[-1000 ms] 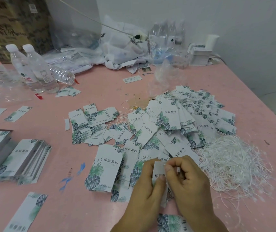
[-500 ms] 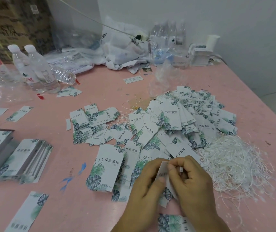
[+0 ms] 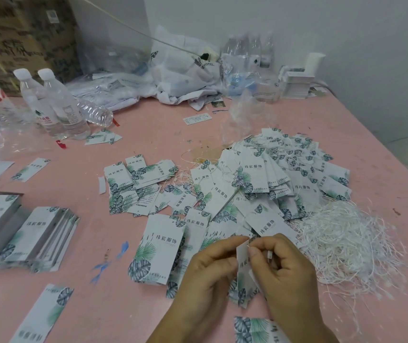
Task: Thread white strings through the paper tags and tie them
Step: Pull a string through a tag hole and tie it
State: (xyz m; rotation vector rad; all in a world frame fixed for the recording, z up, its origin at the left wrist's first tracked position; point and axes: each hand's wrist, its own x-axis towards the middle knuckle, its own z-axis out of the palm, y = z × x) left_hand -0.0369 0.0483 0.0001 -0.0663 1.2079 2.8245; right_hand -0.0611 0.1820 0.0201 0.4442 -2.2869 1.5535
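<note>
Fingers of the left hand are curled close, thumb and forefinger pinching the left edge of a small paper tag held upright just above the worktop; fingers of the right hand are curled tight too, their tips meeting at the tag's top corner, where the hole should be; a short white end shows inside the right palm, probably the string, though whether it is already through the hole I cannot tell.

From the single head view, the held tag sits near the lower middle, over a scatter of loose tags; the heap of white strings lies just to the right of the right hand; stacked tags wait at the far left, well apart.

Risks, as I judge them: the thin string may slip out of the hole if the right pinch loosens before a knot is drawn; a hard tug could tear the paper at the hole; reaching into the tangled heap might drag several strings along; a sleeve or wrist sweeping low could scatter the loose tags under the hands.
</note>
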